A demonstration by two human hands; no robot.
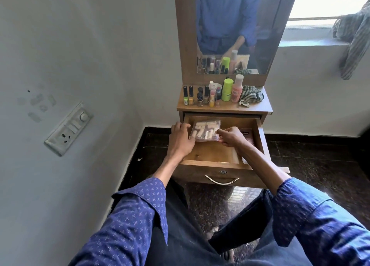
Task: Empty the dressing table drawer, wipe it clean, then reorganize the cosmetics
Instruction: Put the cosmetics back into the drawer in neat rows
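I see the drawer (pixel 218 143) of the dressing desk (pixel 224 108) pulled well out toward me, its wooden floor mostly bare. Both of my hands are inside it, holding a clear plastic pouch (pixel 204 130) packed with small pale tubes, which sits over the left rear part of the drawer. My left hand (pixel 181 137) grips the pouch's left edge, fingers (pixel 185 126) curled round it. My right hand (pixel 232 138) pinches the pouch's right near corner between thumb and curled fingers. I cannot tell whether the pouch rests on the drawer floor or is lifted just off it. A small dark item (pixel 245 133) lies in the right rear of the drawer, just behind my right hand; it is too small to identify.

On the desk top stand the rest of the cosmetics: a row of nail polish bottles (pixel 197 98) on the left, a lime green bottle (pixel 227 90) beside them, and a pink bottle (pixel 237 89) touching or just beside the green one. A crumpled striped cloth (pixel 252 97) lies at the right end of the top, just beside the pink bottle. The mirror (pixel 236 29) above reflects the bottles and a blue shirt. The drawer front carries a curved metal handle (pixel 221 180) below a small lock. A switch panel (pixel 69 129) is on the wall to the left, and a striped garment (pixel 355 39) hangs at the window sill.
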